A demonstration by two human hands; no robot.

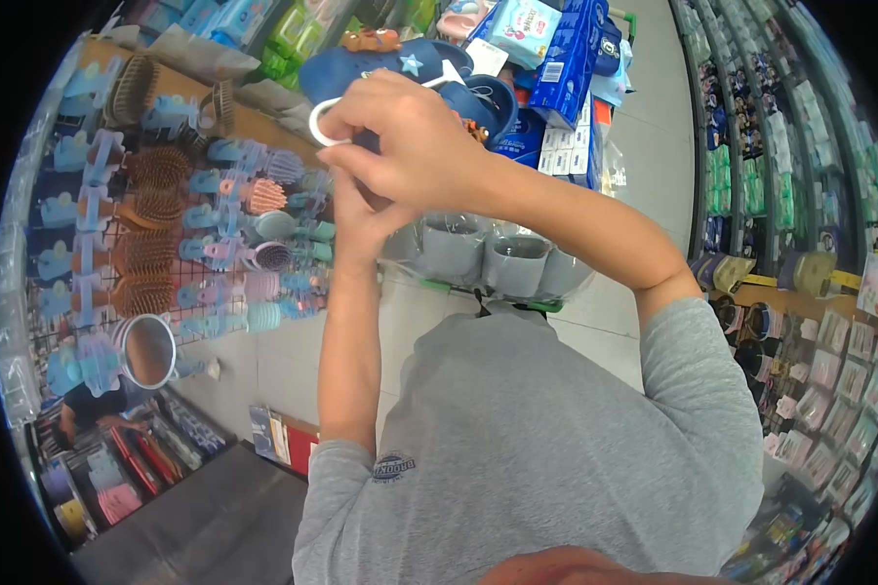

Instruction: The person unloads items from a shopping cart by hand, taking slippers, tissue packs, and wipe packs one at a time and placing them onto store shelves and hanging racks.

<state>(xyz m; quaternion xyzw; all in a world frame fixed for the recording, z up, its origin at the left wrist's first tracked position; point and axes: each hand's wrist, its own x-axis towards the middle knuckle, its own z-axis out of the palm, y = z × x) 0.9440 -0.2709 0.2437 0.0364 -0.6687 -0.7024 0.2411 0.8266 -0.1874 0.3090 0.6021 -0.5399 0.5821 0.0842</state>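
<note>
My right hand [400, 136] is closed, thumb and fingertips at a white curved, ring-like piece [316, 123]. Below it my left hand [361, 219] is raised; its fingers are mostly hidden behind the right hand. Something dark shows between the two hands, too covered to make out. Just beyond them are blue clogs [385, 70] with a light star charm [412, 64] and an orange-brown charm [371, 40]. A white strap lies near the clogs, beside a round blue container [498, 100].
Hairbrushes [148, 253] and a round mirror [149, 351] hang at the left. Blue packs [568, 63], a white-blue pack [523, 31] and grey cups [517, 261] stand ahead. Shelves of packaged goods [815, 146] line the right. A person's arm [68, 424] shows lower left.
</note>
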